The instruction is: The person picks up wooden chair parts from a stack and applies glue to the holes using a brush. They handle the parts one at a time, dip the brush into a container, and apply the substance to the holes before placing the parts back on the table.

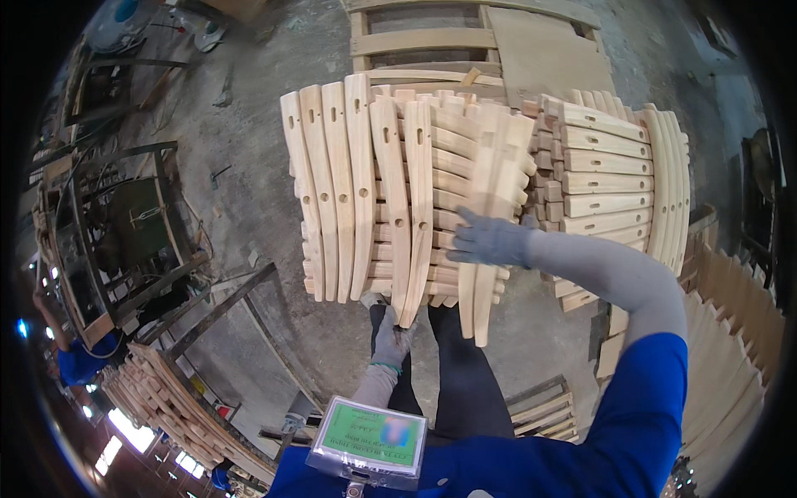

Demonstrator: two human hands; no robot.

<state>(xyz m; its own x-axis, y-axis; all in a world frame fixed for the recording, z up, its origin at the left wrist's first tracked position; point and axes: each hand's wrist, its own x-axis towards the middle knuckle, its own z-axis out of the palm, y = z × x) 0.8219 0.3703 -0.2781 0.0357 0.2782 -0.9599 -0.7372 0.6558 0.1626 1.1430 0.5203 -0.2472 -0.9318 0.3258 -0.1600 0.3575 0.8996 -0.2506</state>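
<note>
Main stack [455, 148] fills ctr; R stack [610, 184] crowds its R side, v. little room btwn. Pallet [423, 40] obstructs far side. Widest way: concrete floor [241, 191] on L, narrowed near-L by dark frame [222, 310]. Atop stack, gap btwn mid slats [388, 170] & R slat pair [487, 286]; R hand's [491, 239] fingers reach into it. L hand [390, 336] & legs [469, 373] hem near edge.
</note>
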